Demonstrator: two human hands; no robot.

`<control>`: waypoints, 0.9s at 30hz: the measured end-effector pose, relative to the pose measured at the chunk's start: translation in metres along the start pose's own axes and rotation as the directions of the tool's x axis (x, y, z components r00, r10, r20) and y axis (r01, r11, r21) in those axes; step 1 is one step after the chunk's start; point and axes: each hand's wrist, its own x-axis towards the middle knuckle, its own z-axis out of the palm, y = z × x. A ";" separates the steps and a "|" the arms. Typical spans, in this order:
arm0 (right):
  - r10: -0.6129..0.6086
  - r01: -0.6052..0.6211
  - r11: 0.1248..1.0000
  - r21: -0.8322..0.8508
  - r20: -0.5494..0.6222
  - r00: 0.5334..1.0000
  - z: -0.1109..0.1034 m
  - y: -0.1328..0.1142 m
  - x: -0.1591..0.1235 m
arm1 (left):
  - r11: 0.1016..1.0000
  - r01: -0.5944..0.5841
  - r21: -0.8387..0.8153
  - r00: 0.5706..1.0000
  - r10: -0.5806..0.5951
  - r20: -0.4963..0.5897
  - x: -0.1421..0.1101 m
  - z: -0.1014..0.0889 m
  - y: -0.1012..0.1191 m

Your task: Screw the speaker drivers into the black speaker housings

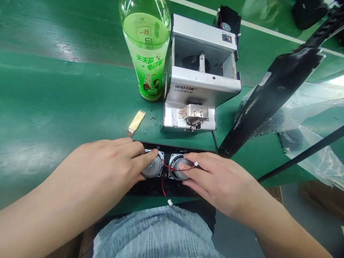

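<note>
- Left hand (118, 161) lies over the left speaker (153, 169); I cannot tell its grip.
- Right hand (217, 175) pinches the right speaker (184, 175).
- Done: both speakers sit in the black housing (161, 188) beneath the hands.
- Undone: white plugs (170, 202) hang loose.

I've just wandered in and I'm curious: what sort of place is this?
Probably an electronics assembly workshop or factory bench. The signs are two speaker-like parts with thin wires ending in white plugs, a silver WEIXIN machine, and the green work surface.
</note>
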 end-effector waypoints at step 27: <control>0.006 -0.003 0.999 -0.040 0.061 0.998 0.002 -0.003 -0.004 | 0.998 0.061 0.023 0.998 -0.061 0.023 0.000 -0.005 0.001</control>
